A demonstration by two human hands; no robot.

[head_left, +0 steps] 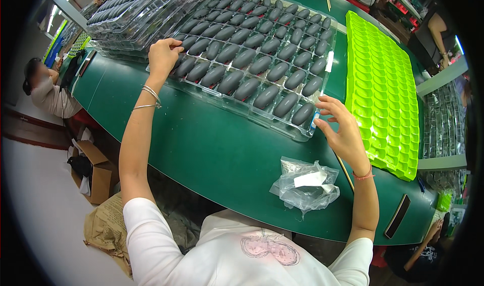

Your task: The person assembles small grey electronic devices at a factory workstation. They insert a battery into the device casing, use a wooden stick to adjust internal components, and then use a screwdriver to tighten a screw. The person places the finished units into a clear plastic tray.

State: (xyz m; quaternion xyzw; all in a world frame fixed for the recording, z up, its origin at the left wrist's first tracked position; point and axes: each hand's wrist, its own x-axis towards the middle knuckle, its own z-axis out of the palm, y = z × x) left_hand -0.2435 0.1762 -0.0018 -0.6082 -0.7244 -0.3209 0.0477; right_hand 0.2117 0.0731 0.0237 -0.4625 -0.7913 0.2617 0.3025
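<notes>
Looking down from the head camera, we see a clear plastic blister tray (237, 107) lying on a green table (212, 155), its pockets filled with rows of dark grey oval shells (246, 88). The tray sits in the middle of the table, its near edge running from the left hand to the right hand.

The left hand (164, 55) rests on the tray's left side, fingers curled down over a grey shell at the edge of a row; it looks like a loose pinch, but we cannot tell whether the shell is really gripped, since the fingertips are hidden behind the knuckles. Thin bangles (149, 97) circle that wrist.

The right hand (342, 129) is at the tray's near right corner, fingers spread and half open, the fingertips touching the tray's rim beside the nearest shell; it grasps nothing that we can make out.

Just right of the tray lies a bright green moulded tray (383, 84) with empty pockets. Near the right forearm a crumpled clear plastic bag (305, 185) lies on the table. At the far left stands a stack of similar filled clear trays (136, 13). On the floor to the left sits an open cardboard box (98, 172).
</notes>
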